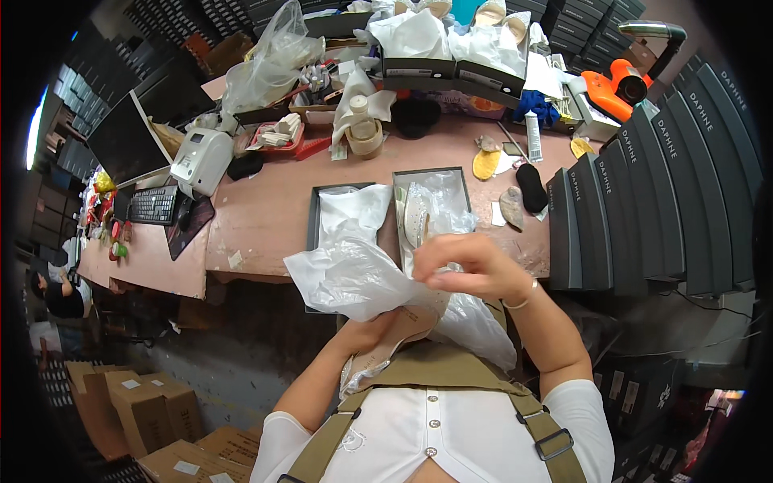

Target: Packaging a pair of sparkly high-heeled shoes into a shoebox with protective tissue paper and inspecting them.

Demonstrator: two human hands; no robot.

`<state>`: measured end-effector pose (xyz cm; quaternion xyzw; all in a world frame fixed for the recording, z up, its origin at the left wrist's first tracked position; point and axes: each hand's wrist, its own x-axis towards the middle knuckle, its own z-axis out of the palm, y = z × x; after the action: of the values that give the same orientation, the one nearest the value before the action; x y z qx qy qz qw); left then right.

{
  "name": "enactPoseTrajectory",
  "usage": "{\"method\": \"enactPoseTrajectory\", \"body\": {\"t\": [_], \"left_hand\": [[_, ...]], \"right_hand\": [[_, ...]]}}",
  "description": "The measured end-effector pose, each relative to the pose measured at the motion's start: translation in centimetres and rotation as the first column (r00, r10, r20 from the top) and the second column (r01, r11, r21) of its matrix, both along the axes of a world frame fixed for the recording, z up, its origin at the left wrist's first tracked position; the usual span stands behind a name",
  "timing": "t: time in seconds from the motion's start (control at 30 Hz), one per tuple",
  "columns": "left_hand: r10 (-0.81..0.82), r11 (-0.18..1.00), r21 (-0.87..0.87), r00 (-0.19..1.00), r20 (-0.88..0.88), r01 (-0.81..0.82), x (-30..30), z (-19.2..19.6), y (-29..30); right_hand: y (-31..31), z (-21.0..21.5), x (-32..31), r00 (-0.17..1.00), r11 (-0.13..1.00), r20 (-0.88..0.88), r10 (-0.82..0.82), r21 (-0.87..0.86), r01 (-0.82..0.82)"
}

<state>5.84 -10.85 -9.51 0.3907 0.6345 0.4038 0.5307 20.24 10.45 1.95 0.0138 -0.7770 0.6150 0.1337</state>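
Observation:
My left hand (pixel 372 332) is closed round a beige shoe (pixel 415 320) held low by my lap. Thin clear plastic wrap (pixel 475 334) hangs beside the shoe. Just above it, my right hand (pixel 467 262) has its fingers pinched together; what they hold, if anything, is hidden. Crumpled white tissue and plastic (pixel 346 274) spill over the front of a dark shoebox half (pixel 312 217) on the table. To its right, an open dark shoebox (pixel 465 181) holds a pale shoe with a studded trim (pixel 416 213), beside more clear plastic.
Stacked dark shoeboxes (pixel 636 209) wall off the right side. At the back stand a tape roll (pixel 366 138), a red tray (pixel 278 138) and open shoeboxes (pixel 415 72). An orange heat gun (pixel 616 87) lies back right; a label printer (pixel 201 161) and keyboard (pixel 153 204) are left.

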Motion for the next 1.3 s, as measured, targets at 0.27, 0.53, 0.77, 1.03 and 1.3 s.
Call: {"method": "enactPoseTrajectory", "body": {"t": [0.27,0.53,0.77,1.03,1.3], "left_hand": [[0.057,0.983,0.162,0.984,0.166,-0.084,1.4,0.0,0.4],[0.089,0.977,0.179,0.985,0.148,-0.115,0.2,-1.6,0.0],[0.235,0.963,-0.037,0.762,0.603,-0.268,0.1,-0.5,1.0],[0.097,0.988,0.052,0.838,0.537,-0.148,0.8,0.8,1.0],[0.183,0.956,0.087,0.801,0.570,-0.281,-0.2,0.2,1.0]], "right_hand": [[0.0,-3.9,0.0,0.953,0.979,0.304,0.007,0.191,-0.068],[-3.6,-1.6,-0.1,0.992,0.745,-0.032,0.120,0.664,-0.069],[-7.2,-4.2,1.3,0.990,0.435,0.097,0.102,0.891,-0.133],[-10.5,-5.4,1.7,0.992,0.368,0.052,-0.116,0.930,-0.006],[-6.4,-2.0,3.0,0.892,0.639,-0.182,-0.413,0.641,0.426]]}}
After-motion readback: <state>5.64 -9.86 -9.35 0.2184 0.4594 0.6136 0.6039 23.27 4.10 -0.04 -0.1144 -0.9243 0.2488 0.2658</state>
